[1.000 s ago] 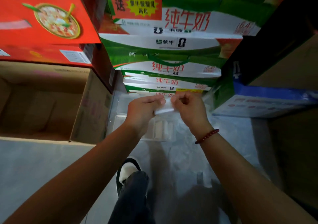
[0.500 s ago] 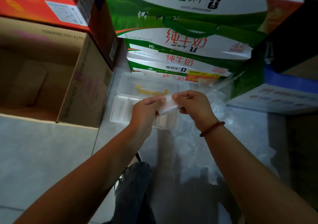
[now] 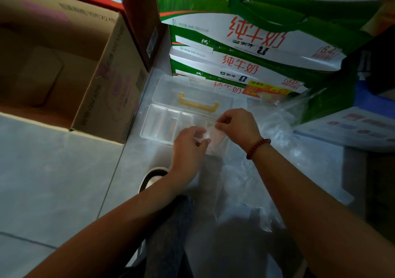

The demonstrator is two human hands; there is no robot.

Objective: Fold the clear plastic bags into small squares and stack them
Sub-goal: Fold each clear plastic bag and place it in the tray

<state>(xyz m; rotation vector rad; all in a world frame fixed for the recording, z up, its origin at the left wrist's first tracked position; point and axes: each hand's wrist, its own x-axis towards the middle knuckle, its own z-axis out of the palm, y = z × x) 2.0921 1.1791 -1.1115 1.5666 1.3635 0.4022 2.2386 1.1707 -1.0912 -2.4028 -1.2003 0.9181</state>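
Clear plastic organiser (image 3: 159, 126): landmark — lidded open, divided into compartments, yellow handle at its back.
Cardboard box (image 3: 111, 81): left of the organiser, open-topped.
Left hand (image 3: 189, 147): at the organiser's front edge, fingertips pinching the folded bag (image 3: 214, 135).
Folded bag: held between both hands, over the organiser's right end.
Right hand (image 3: 237, 126): thumb and forefinger pinching the bag's upper corner — beaded bracelet (image 3: 257, 148) on the wrist.
Loose clear bags (image 3: 284, 149): heaped right of the organiser.
Milk cartons (image 3: 245, 49): stacked behind it.

Grey tiled floor (image 3: 53, 181); on it, open cardboard box (image 3: 111, 81) upper left, clear compartment tray (image 3: 158, 124) centre, stacked milk cartons (image 3: 245, 64) upper right.
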